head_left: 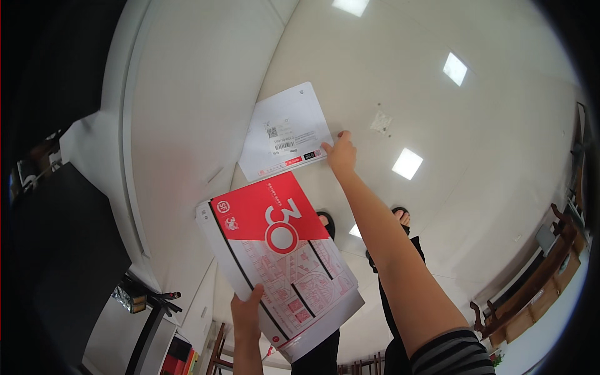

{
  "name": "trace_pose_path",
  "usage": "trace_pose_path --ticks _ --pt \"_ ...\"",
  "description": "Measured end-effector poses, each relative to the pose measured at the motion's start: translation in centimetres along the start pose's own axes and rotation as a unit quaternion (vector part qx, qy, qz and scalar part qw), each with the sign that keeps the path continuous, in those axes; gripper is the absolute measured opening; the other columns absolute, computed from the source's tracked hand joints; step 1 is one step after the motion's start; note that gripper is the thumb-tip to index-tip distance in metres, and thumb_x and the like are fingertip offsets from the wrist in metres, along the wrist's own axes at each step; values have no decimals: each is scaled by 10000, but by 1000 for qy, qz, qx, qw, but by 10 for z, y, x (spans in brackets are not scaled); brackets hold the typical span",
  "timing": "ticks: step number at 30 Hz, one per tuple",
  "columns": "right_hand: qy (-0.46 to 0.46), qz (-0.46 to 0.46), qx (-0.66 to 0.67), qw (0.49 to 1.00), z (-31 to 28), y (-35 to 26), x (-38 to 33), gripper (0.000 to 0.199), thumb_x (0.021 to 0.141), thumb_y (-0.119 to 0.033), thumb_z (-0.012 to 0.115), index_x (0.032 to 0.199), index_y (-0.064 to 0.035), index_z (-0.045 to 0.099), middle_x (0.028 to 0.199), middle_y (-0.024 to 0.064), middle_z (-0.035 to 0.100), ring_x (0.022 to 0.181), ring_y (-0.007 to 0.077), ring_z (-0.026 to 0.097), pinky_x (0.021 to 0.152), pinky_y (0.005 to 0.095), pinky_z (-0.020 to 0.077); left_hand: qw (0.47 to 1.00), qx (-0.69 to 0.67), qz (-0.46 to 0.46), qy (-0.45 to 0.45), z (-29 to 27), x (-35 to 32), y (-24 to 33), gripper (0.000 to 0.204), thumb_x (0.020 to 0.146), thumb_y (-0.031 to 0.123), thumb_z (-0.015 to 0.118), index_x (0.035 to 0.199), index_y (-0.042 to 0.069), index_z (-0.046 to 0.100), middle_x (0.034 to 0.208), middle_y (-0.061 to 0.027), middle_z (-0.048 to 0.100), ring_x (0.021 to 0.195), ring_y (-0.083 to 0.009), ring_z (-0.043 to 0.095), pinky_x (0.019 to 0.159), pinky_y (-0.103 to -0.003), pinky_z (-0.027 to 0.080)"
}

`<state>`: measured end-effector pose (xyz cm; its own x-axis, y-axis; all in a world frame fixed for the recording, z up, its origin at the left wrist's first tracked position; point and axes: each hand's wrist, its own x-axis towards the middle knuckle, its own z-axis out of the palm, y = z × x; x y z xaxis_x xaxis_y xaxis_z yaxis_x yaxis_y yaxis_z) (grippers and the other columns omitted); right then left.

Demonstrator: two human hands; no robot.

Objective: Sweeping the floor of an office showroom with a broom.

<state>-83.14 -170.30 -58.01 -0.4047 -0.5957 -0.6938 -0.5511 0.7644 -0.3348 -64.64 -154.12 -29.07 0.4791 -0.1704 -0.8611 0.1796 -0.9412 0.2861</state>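
Observation:
My left hand (pixel 247 312) grips the lower left edge of a red-and-white cardboard mailing envelope (pixel 294 269), thumb on top. Its upper part is red with large white figures, and its lower part carries a pink line drawing with black bars. White edges stick out beneath it, so more than one envelope seems to be in that hand. With fingers closed on its right corner, my right hand (pixel 342 153) holds a white mailing envelope (pixel 284 122), just beyond the red one. A printed label with codes is on its face.
A white cabinet (pixel 181 100) runs along the left side. Dark panels (pixel 59 250) stand farther left. My sandalled feet (pixel 401 216) are on the pale glossy tiled floor (pixel 475 206), where a whitish patch (pixel 381 122) shows. Brown wooden furniture (pixel 531 281) is at the right.

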Motion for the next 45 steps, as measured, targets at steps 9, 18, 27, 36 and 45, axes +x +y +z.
trace_pose_path --ticks 9,18,27,36,45 --pt "28 -25 -224 974 28 -14 -31 485 642 -380 692 947 -51 509 985 78 508 945 218 480 713 348 393 999 0 -23 24 9 2 -19 414 781 104 588 1134 -48 436 1030 -112 540 902 -195 525 786 -304 418" --pt "24 66 -53 996 32 -16 -31 421 669 -266 684 947 -38 465 916 113 554 905 234 532 706 368 394 999 -25 -19 22 20 -1 -15 414 788 116 582 1133 -57 434 1034 -127 537 914 -199 523 790 -305 418" --pt "-39 -117 492 862 -170 47 -109 276 759 -19 554 1033 -26 515 955 16 522 921 124 471 804 260 377 996 -66 43 -47 -1 -11 -21 416 806 107 552 1155 -68 410 1079 -129 513 961 -190 500 832 -295 394" --pt "50 -21 580 813 -234 78 -264 540 789 53 464 1272 -11 232 1252 129 376 1148 222 381 959 335 307 986 -69 110 -105 -17 1 -33 413 786 111 577 1143 -39 432 1055 -115 529 948 -179 506 827 -288 388" --pt "-80 92 584 803 -160 21 -459 433 818 -14 464 1218 -50 302 1135 143 449 954 276 525 758 408 484 910 -145 258 -289 -17 -45 0 379 777 53 571 1123 -32 442 1050 -116 546 951 -193 528 831 -298 417"
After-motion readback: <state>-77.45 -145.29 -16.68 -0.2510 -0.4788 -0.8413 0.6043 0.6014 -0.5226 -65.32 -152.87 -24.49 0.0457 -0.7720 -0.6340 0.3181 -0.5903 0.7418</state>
